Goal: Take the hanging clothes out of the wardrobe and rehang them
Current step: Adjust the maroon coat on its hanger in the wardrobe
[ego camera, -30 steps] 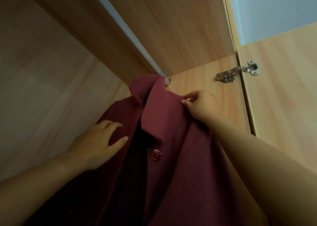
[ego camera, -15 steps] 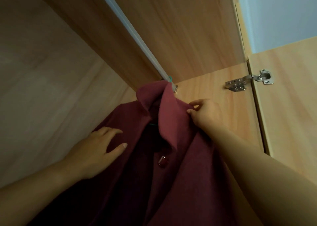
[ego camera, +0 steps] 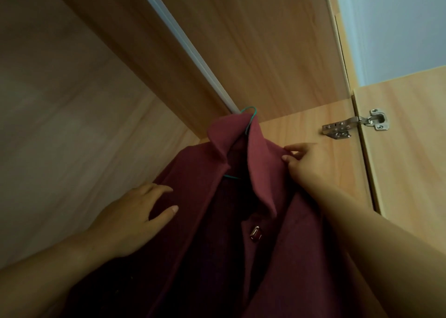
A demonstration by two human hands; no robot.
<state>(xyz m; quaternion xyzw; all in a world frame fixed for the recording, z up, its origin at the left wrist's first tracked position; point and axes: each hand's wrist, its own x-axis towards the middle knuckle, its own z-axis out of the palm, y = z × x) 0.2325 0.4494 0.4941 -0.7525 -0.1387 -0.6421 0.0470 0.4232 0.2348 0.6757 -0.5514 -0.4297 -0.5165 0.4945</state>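
A dark red coat point(ego camera: 284, 257) with a wide collar and a red square button point(ego camera: 256, 234) hangs inside the wardrobe. Its green hanger hook point(ego camera: 251, 118) sits over the white rail point(ego camera: 183, 45) at the rail's right end. My left hand point(ego camera: 130, 218) rests flat on the coat's left shoulder, fingers spread. My right hand point(ego camera: 306, 160) pinches the fabric at the coat's right shoulder, just beside the collar. The rest of the hanger is hidden under the coat.
The wardrobe's wooden side panel point(ego camera: 301, 129) stands right behind the coat. A metal hinge point(ego camera: 354, 123) joins it to the open door point(ego camera: 410, 148) on the right. The back wall point(ego camera: 60, 124) lies to the left.
The green hanger hook has come into sight over the rail. My right hand has shifted a little along the coat's shoulder. My left hand stays resting on the left shoulder.
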